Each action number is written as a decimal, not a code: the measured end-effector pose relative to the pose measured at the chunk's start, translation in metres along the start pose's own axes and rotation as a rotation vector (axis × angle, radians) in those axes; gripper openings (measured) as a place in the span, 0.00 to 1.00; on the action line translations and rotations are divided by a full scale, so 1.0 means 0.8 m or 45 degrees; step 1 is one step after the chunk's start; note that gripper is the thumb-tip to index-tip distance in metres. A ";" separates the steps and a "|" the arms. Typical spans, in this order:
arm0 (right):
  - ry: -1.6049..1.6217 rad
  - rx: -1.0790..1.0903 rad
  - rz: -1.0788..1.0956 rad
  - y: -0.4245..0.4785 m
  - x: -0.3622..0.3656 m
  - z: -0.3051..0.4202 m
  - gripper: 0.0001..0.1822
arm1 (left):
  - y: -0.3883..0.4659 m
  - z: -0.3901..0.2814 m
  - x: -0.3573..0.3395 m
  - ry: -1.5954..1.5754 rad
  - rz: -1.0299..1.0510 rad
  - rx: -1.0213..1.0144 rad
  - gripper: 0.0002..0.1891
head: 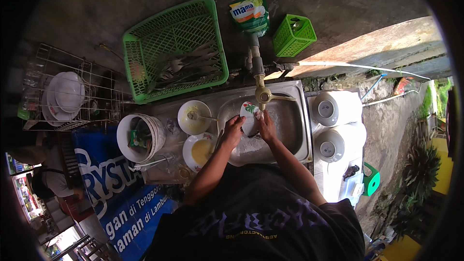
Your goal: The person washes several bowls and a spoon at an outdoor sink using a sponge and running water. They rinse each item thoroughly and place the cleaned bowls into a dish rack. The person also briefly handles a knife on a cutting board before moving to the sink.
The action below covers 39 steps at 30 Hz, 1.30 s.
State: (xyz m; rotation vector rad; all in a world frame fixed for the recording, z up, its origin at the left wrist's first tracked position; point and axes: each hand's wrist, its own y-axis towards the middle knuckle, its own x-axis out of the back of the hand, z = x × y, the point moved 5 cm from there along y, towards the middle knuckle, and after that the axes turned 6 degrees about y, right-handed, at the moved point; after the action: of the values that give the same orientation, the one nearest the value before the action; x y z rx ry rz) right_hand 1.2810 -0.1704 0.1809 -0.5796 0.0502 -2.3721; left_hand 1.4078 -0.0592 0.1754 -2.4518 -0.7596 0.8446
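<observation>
Over the stainless steel sink (290,127), a white dish with a red and green floral pattern (249,117) is tilted on edge. My left hand (233,130) grips its left rim. On the opposite rim is my right hand (267,127), its fingers wet and just beneath the tap (265,96). To the left of the sink stands a white bowl (186,112) with a spoon and yellow residue. Nearer me, a flower-rimmed bowl (189,150) holds yellowish liquid, partly hidden by my left forearm.
A green plastic basket (145,43) of cutlery stands behind the counter, left of a detergent pouch (250,16) and a small green basket (293,38). A white bucket (125,137) with wrappers is at left, near a wire dish rack (87,90). Upturned bowls (328,145) stand right.
</observation>
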 end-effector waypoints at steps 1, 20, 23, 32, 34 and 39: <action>0.230 -0.178 0.010 -0.002 -0.002 0.003 0.32 | 0.005 0.007 0.000 -0.056 -0.004 0.005 0.09; 0.940 -0.240 0.152 -0.020 0.028 0.027 0.39 | -0.001 0.012 0.002 -0.744 -0.139 0.117 0.19; 0.905 -0.172 0.154 -0.019 0.028 0.035 0.35 | -0.022 0.008 0.006 -0.733 -0.142 0.177 0.17; 0.266 -0.440 -0.007 -0.040 0.019 -0.014 0.34 | -0.055 0.074 0.018 -0.661 0.021 0.114 0.20; 0.078 0.032 -0.139 -0.053 0.020 0.018 0.34 | -0.055 0.066 0.011 -0.609 0.058 0.043 0.19; 0.072 0.013 -0.012 -0.026 0.027 0.019 0.35 | -0.050 0.058 -0.002 -0.451 0.053 0.001 0.16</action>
State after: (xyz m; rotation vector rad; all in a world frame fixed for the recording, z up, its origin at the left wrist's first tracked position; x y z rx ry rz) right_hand 1.2601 -0.1665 0.2075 -0.5086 0.0611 -2.3962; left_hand 1.3621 -0.0196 0.1648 -2.3518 -0.8285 1.3166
